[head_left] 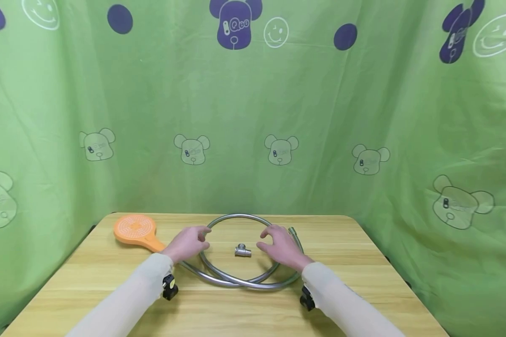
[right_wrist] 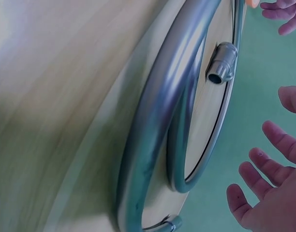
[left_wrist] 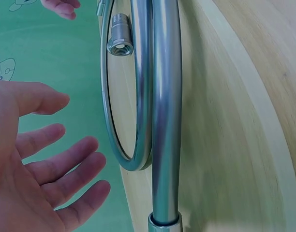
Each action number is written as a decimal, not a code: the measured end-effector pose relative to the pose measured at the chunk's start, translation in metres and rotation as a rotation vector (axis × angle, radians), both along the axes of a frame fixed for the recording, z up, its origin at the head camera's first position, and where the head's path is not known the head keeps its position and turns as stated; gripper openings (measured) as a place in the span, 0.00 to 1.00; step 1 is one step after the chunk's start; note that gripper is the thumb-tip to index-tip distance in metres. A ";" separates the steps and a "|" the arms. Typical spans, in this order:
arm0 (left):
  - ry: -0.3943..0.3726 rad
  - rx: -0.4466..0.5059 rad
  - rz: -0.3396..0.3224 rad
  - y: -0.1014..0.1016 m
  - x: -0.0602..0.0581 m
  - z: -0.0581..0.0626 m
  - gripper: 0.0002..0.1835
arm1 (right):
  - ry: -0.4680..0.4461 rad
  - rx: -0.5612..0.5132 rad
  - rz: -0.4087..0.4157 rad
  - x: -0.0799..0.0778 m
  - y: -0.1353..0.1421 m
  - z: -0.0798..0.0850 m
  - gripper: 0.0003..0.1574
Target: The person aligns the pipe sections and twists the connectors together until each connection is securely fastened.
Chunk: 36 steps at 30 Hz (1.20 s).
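A silvery metal shower hose (head_left: 238,216) lies looped on the table, one end nut (head_left: 293,230) pointing back at the right. Inside the loop sits a small metal T-shaped pipe fitting (head_left: 242,252), its threaded mouth visible in the left wrist view. My left hand (head_left: 188,243) hovers over the loop's left side with fingers spread and relaxed, holding nothing. Over the right side is my right hand (head_left: 283,245), also empty with loosely bent fingers. An orange shower head (head_left: 135,228) lies face up to the left; my left wrist hides where its handle meets the hose.
The wooden table (head_left: 346,299) narrows toward its back edge. Green printed curtains (head_left: 236,103) hang behind it and on both sides. A small black camera is strapped under each sleeve (head_left: 130,290).
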State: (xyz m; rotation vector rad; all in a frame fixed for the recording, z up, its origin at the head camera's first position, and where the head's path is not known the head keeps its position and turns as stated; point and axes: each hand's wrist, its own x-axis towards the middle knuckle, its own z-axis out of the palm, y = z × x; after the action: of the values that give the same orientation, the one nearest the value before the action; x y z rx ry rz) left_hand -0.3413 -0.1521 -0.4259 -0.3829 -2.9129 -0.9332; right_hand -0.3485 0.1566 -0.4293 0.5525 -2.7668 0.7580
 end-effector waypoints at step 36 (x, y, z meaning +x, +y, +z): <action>-0.006 -0.017 -0.098 0.024 -0.005 -0.001 0.31 | 0.004 0.002 -0.104 -0.003 0.076 -0.012 0.29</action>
State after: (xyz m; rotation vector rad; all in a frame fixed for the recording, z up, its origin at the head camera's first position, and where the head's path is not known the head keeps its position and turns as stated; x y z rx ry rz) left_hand -0.3460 -0.1280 -0.4271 -0.5293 -2.9331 -0.9233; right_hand -0.3515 0.2323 -0.4414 0.4061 -2.7686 0.7299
